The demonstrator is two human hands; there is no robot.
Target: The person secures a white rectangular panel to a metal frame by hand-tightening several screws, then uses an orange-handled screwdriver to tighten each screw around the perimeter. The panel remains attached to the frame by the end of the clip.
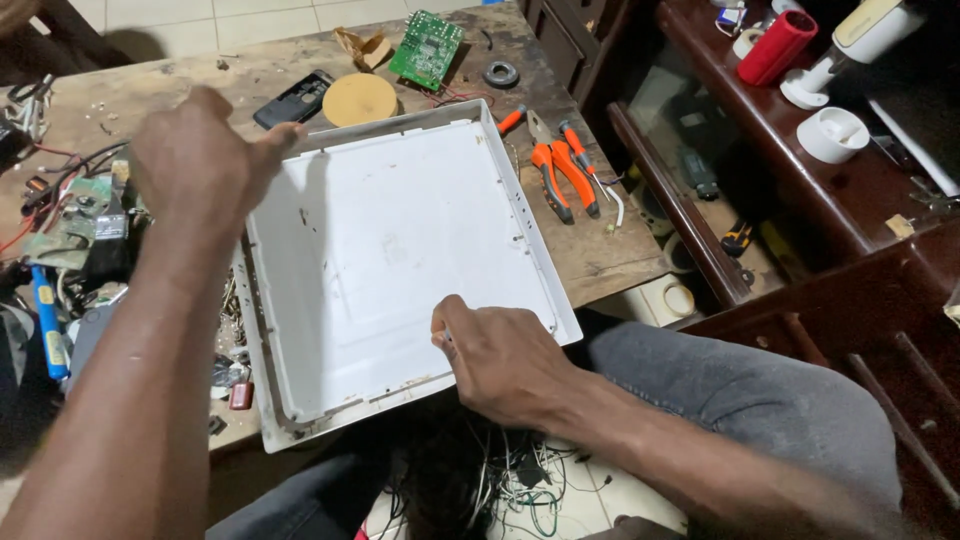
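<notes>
Down on the scarred wooden workbench, the big item: a shallow white plastic rectangular cover, lying open side up like a tray, its near corner hanging over the bench edge toward the person's lap. Inside it, nothing but a few scuffs and small marks (no loose parts that show).

The left hand is at the cover's far left corner, fingers curled loosely and thumb stretched to the rim; whether it truly pinches the rim, you cannot tell. The right hand sits at the near rim, fingers bunched tight on a thin tool or pin that pokes out by the thumb, too small to name.

Around them: to the right of the cover, just beside it, orange-handled pliers with an orange-handled screwdriver alongside. Beyond the far edge, a green circuit board, a round tan disc, a black phone shell and a small grey ring. Left of the forearm, a jumble of red and black wires and boards, plus a blue pen-shaped tool. Under the bench, between the knees, a tangle of loose cables.
</notes>
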